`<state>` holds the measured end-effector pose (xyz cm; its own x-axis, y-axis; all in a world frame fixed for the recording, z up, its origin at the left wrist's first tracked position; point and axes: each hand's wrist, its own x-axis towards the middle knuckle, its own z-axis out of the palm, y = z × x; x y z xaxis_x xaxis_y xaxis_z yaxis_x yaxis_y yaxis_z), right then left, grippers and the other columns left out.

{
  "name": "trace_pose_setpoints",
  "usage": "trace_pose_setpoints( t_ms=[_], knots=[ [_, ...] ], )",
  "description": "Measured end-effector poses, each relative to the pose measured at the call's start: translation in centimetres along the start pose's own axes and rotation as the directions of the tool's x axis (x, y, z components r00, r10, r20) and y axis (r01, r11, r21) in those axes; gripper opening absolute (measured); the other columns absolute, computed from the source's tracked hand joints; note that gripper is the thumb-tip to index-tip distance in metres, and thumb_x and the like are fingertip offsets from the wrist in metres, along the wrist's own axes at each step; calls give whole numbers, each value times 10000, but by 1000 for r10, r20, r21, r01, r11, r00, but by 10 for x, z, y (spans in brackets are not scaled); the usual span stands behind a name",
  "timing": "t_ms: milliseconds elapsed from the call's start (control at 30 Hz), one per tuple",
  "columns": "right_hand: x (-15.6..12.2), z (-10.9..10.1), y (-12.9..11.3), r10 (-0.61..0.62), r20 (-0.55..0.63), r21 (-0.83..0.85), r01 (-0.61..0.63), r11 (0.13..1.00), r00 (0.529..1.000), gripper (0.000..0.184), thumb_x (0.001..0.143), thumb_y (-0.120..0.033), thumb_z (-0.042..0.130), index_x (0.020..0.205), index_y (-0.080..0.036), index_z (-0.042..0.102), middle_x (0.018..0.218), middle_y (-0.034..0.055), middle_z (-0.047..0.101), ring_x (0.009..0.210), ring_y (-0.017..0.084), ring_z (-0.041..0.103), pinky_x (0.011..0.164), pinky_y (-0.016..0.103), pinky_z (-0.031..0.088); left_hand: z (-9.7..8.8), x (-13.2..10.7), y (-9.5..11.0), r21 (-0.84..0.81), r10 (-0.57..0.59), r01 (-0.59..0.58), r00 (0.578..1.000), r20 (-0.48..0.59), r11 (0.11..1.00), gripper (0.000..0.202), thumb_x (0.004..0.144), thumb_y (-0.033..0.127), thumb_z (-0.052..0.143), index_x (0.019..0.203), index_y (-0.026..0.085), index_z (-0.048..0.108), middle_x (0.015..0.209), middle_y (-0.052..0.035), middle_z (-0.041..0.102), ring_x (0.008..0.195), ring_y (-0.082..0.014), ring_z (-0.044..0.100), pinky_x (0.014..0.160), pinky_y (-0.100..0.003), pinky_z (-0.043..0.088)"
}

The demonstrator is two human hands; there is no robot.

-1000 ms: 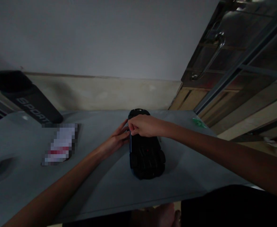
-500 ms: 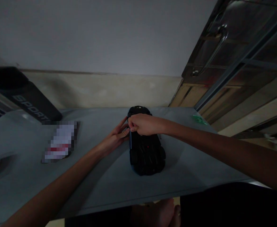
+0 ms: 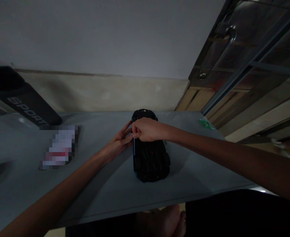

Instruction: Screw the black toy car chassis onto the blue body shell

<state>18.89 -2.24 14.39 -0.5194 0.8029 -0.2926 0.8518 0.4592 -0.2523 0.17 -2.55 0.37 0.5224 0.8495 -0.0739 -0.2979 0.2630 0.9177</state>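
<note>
A flat pale grey tabletop [image 3: 105, 184] carries a black toy car [image 3: 151, 161] near its middle, seemingly wheels up. To the left lies a small white and red flat packet [image 3: 59, 146]. Behind that, a black slanted case lettered SPORT [image 3: 28, 110] meets the surface. A small green scrap [image 3: 205, 124] sits near the far right corner.

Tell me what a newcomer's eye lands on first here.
The black toy car at the middle of the grey table draws the eye, the right hand pinched shut over its far left edge and the left hand open-fingered against its left side. After that, the dark box lettered SPORT at the table's far left and a small green thing near its far right corner.
</note>
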Motion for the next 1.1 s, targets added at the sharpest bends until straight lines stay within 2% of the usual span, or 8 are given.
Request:
trace_pose_setpoints(
  t_ms=[233,433,600,800,967,1100],
  knots=[
    [0,0,2,-12,0,12,12,1000,1000,279,1041,-141,635,1157,-121,888,998,142,850,847,221,708,693,321,423,4,-1,4,18,-13,14,999,-31,1000,849,1021,320,851,1777,395,472,1765,-93,571,1538,-356,619,1277,-516,530],
    [-5,-4,-1,31,-9,37,-31,999,999,259,1027,-102,646,1139,-111,878,968,122,835,784,193,658,662,301,395,4,-1,5,21,-11,11,1000,-18,1000,851,999,359,879,1762,402,504,1727,-91,609,1539,-383,617,1274,-521,532],
    [-3,-2,2,14,-16,80,-13,997,1000,228,997,-100,682,1110,-137,876,914,83,820,749,174,654,671,292,401,2,-2,3,-2,-7,7,1000,-18,1000,801,1016,311,854,1743,407,533,1718,-67,623,1552,-386,608,1283,-515,520],
    [-1,-5,5,14,16,143,-16,990,1000,155,989,-102,716,1060,-132,851,888,70,815,744,164,680,668,278,430,0,-2,3,-13,-7,7,1000,15,1000,861,1013,325,871,1770,437,475,1714,-67,617,1498,-321,664,1299,-498,523],
    [-3,0,12,45,38,342,-55,938,998,89,1030,-166,718,973,-151,784,835,34,776,679,145,696,680,266,503,-1,-3,4,-3,-15,15,1000,15,1000,839,1032,337,852,1776,411,470,1757,-98,560,1490,-326,660,1277,-497,533],
    [-6,14,27,21,-98,557,37,830,995,68,1052,-187,695,984,-180,689,910,41,772,729,151,713,705,271,566,1,-3,5,-7,-30,30,999,-15,1000,864,1003,367,880,1770,401,482,1746,-93,571,1536,-358,617,1258,-495,540]
  ],
)
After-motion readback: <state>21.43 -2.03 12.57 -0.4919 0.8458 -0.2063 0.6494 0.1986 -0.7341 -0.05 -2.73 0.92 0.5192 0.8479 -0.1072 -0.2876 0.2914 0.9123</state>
